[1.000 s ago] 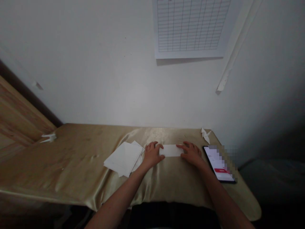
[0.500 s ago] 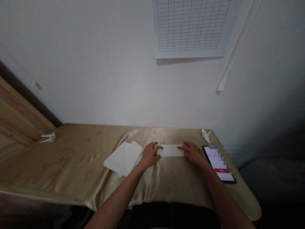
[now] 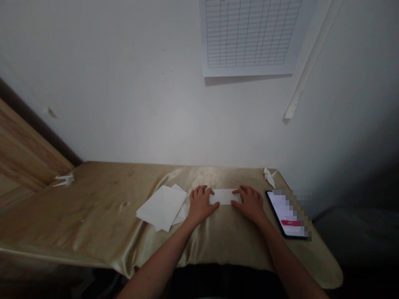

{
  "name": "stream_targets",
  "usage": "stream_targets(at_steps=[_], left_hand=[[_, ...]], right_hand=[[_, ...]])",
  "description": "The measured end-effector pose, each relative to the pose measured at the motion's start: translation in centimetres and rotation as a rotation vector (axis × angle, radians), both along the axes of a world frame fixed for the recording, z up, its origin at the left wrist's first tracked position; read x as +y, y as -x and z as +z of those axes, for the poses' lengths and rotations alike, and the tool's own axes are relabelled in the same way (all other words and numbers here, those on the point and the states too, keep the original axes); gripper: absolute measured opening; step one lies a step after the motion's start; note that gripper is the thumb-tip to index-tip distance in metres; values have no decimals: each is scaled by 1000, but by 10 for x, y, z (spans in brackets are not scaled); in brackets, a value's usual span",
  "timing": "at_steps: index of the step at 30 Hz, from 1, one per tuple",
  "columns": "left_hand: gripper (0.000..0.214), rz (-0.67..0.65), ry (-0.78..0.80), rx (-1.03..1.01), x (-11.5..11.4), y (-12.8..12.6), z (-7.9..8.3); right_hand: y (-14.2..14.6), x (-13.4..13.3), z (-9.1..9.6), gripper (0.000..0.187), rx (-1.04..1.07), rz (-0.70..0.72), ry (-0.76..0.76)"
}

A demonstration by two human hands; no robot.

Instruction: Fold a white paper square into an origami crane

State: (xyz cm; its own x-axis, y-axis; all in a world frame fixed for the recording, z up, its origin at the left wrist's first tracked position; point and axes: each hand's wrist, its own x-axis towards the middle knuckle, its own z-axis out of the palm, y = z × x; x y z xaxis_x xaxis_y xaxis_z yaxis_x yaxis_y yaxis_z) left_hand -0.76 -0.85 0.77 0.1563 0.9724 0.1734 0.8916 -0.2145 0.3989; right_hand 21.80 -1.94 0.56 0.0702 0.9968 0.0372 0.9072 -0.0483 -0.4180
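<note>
A white folded sheet of paper [image 3: 222, 196] lies flat on the cloth as a wide strip, with punched holes along its right end. My left hand [image 3: 201, 204] grips its left end, index finger by the far edge and thumb by the near edge. At the opposite end, my right hand [image 3: 250, 203] has its thumb and index finger on the paper in the same way. Just left of my left hand is a loose pile of white paper sheets [image 3: 162, 205], some with punched edges.
A gold satin cloth [image 3: 102, 207] covers the table. On the right lies a lit phone [image 3: 282, 207], and behind it a folded paper crane [image 3: 269, 177]. Another white folded paper piece [image 3: 65, 179] sits far left. A printed grid sheet [image 3: 249, 37] hangs on the wall.
My left hand has shifted slightly right and its thumb now reaches the paper's near edge. My right hand has moved a little left, its thumb coming onto the strip. The paper has stayed in place.
</note>
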Motion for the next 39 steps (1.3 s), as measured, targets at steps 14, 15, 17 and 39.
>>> stream_targets(at_steps=[14, 15, 17, 39], left_hand=[[62, 67, -76, 76, -2, -20, -8], [63, 72, -69, 83, -2, -21, -8], [64, 84, -53, 95, -1, -22, -8], [50, 44, 83, 42, 5, -9, -4]], right_hand=[[16, 3, -12, 64, -79, -36, -52], [17, 3, -11, 64, -77, -38, -50], [18, 3, -10, 63, -67, -44, -39], [-4, 10, 1, 50, 20, -19, 103]])
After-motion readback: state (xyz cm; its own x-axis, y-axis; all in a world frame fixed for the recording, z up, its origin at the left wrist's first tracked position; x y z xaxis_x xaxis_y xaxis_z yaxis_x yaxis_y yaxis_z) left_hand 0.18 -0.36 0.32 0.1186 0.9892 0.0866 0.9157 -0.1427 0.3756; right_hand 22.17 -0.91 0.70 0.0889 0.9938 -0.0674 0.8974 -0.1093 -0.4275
